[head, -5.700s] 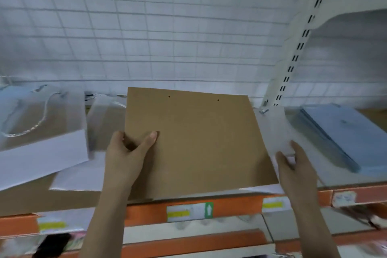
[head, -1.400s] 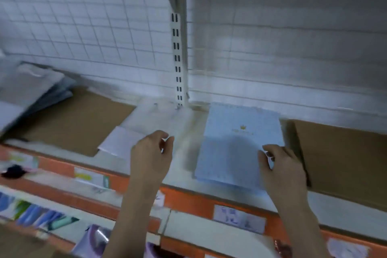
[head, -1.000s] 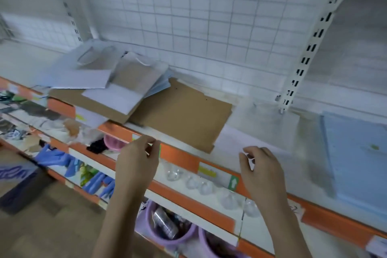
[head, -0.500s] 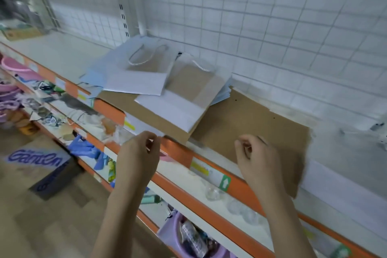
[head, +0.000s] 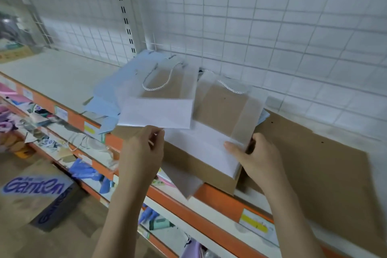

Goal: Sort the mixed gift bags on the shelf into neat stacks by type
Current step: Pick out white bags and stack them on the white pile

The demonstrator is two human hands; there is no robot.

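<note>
Right hand grip grasps the translucent white gift bag corner on the shelf. Left hand grip loosely curled, holding nothing.

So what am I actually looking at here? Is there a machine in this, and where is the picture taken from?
No machine: these are a person's two bare hands, filmed by one wide camera worn on the head, looking forward and down. The surface is a white shop shelf with an orange front edge. On it lies a jumble of flat gift bags: a translucent white bag with a rope handle, a second translucent white bag beside it, pale blue paper bags underneath, and a flat brown kraft sheet to the right. The right hand grips the near corner of the first translucent bag, thumb on top. The left hand reaches toward the pile's front edge, fingers curled; whether it holds anything is unclear.
</note>
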